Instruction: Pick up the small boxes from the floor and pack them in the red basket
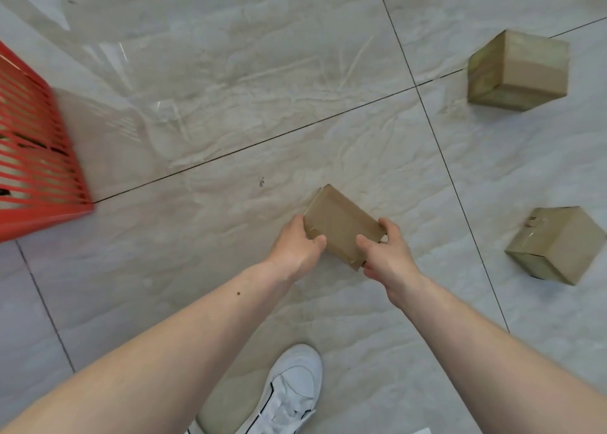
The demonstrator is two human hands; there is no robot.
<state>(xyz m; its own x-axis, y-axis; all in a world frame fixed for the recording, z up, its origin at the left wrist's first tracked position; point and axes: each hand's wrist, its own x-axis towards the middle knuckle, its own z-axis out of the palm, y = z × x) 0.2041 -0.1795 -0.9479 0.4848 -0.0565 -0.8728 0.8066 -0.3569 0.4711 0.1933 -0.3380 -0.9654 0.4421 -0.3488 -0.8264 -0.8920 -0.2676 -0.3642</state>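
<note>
Near the middle of the tiled floor [230,72], a small box [341,225] sits clamped between the left hand [295,246] and right hand [387,256], each grip pressing an opposite end so it lifts level. Likely it goes to the red basket [36,157] at the floor's left edge; two more boxes [519,69] [555,244] wait at right.
</note>
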